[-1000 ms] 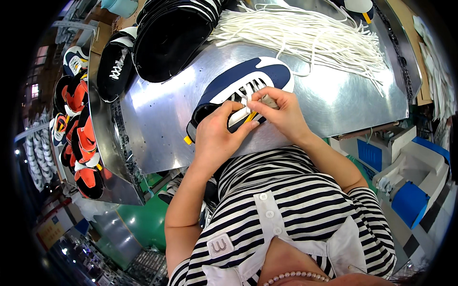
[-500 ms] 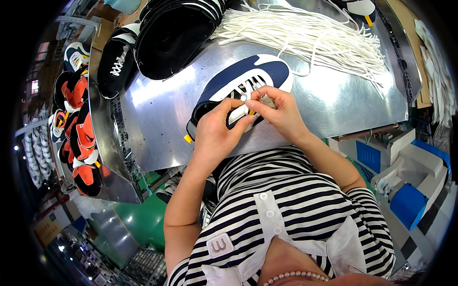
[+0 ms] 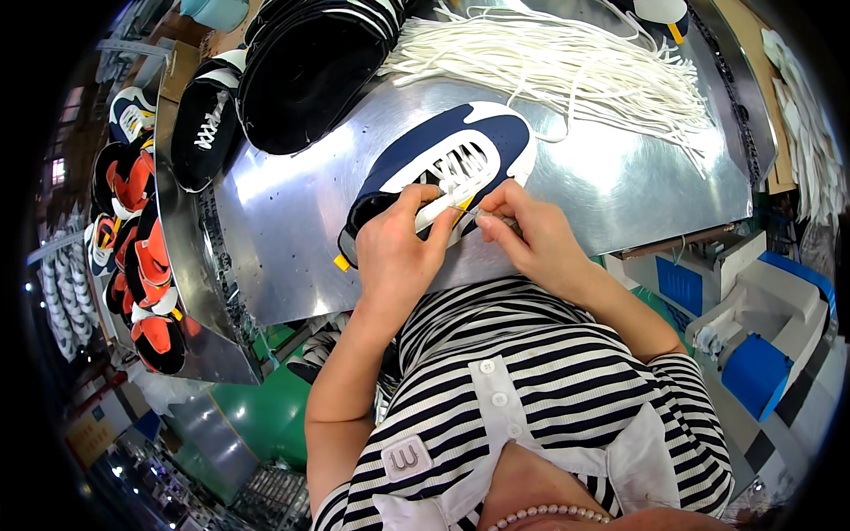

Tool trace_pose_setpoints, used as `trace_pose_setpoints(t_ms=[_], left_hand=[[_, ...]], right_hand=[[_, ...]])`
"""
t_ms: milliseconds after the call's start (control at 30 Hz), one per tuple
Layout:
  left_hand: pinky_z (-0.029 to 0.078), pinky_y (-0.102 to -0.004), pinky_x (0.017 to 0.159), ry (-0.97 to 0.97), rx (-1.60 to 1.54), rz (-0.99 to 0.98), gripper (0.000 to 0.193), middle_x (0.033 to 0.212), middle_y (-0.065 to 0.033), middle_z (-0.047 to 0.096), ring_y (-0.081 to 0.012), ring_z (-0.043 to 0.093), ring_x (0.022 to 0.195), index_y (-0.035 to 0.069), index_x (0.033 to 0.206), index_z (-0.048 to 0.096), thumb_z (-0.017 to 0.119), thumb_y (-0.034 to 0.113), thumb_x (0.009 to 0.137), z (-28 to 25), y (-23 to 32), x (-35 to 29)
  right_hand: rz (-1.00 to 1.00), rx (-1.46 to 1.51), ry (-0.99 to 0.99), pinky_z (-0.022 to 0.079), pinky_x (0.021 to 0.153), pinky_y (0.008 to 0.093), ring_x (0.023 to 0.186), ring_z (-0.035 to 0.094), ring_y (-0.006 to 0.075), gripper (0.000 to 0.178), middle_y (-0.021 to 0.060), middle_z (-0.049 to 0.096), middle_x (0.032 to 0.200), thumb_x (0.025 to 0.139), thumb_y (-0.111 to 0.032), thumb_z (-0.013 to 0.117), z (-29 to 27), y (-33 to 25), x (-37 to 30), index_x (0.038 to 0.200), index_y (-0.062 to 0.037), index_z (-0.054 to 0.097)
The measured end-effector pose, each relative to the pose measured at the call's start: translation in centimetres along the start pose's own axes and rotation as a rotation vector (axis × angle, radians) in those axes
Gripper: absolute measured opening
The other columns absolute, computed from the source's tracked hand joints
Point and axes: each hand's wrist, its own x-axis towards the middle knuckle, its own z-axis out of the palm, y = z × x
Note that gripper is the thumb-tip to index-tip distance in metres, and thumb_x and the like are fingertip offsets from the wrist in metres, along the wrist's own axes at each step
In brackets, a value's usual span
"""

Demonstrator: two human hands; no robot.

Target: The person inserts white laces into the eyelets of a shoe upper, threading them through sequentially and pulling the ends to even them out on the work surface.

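Note:
A navy and white shoe upper [image 3: 416,144] with yellow accents lies on the metal table, its rounded toe away from me to the right and its dark opening nearer me. White lace [image 3: 453,173] crosses the eyelet row. My left hand [image 3: 394,243] is closed on the upper's near eyelet edge, thumb and forefinger pinched beside the white facing. Just to its right, my right hand [image 3: 531,232] is closed in a pinch on a thin, needle-like tool that points toward the left fingertips. Its tip is too small to make out.
Loose white laces [image 3: 549,62] lie in a long bundle at the back. Stacked black uppers [image 3: 310,88] and a laced black upper [image 3: 205,128] stand at back left. Left of the metal table [image 3: 283,274], orange and black uppers [image 3: 155,252] are piled. A grey and blue machine [image 3: 761,345] stands right.
My right hand has drawn back from the lace toward the upper's near side, moving slightly right and nearer me. The left hand keeps its pinch. The whole view has shifted slightly.

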Motion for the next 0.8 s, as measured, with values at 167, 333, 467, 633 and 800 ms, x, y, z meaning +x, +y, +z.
trace_pose_setpoints(t_ms=[167, 333, 467, 633, 800], left_hand=[[0.051, -0.0301, 0.063, 0.019, -0.027, 0.064, 0.023, 0.083, -0.0135, 0.071, -0.0243, 0.068, 0.068, 0.001, 0.098, 0.068, 0.076, 0.017, 0.082, 0.1, -0.2, -0.1], [0.049, -0.0345, 0.059, 0.033, -0.054, 0.112, 0.021, 0.076, -0.0136, 0.068, -0.0279, 0.066, 0.065, 0.003, 0.098, 0.066, 0.075, 0.016, 0.083, 0.2, -0.3, -0.1], [0.047, -0.0371, 0.057, 0.07, -0.004, 0.235, 0.019, 0.072, -0.0133, 0.065, -0.0292, 0.063, 0.062, 0.002, 0.098, 0.065, 0.072, 0.013, 0.084, 0.6, -0.6, -0.1], [0.048, -0.0371, 0.061, 0.06, 0.109, 0.432, 0.021, 0.082, -0.0135, 0.067, -0.0296, 0.062, 0.068, 0.002, 0.099, 0.066, 0.073, 0.003, 0.08, 1.6, -0.2, -1.2], [0.05, -0.0377, 0.063, 0.047, 0.046, 0.286, 0.02, 0.081, -0.013, 0.068, -0.0302, 0.065, 0.069, 0.003, 0.103, 0.067, 0.07, 0.008, 0.084, 0.7, -0.6, -1.4]], right_hand=[[0.057, 0.035, -0.029, 0.051, 0.063, 0.0351, 0.068, 0.068, 0.0284, 0.014, 0.0132, 0.068, 0.074, 0.096, -0.013, 0.057, -0.2, -0.3, 0.3, 0.098, -0.0006, 0.052], [0.091, 0.036, -0.058, 0.051, 0.062, 0.0344, 0.064, 0.066, 0.0273, 0.013, 0.0115, 0.067, 0.071, 0.095, -0.013, 0.057, -0.8, -0.8, 0.2, 0.096, -0.0008, 0.053], [0.1, 0.016, -0.05, 0.051, 0.062, 0.0361, 0.064, 0.066, 0.0285, 0.013, 0.0122, 0.066, 0.07, 0.095, -0.013, 0.057, -0.7, -0.9, 0.6, 0.097, -0.0003, 0.052], [0.064, -0.177, 0.03, 0.05, 0.062, 0.0445, 0.067, 0.065, 0.0368, 0.018, 0.0172, 0.064, 0.069, 0.095, -0.016, 0.057, 1.7, -0.3, 1.2, 0.098, 0.0004, 0.051], [0.12, -0.283, -0.128, 0.05, 0.063, 0.0436, 0.067, 0.065, 0.0353, 0.017, 0.0162, 0.064, 0.07, 0.095, -0.017, 0.057, -2.7, -2.3, 0.9, 0.103, -0.0021, 0.055]])
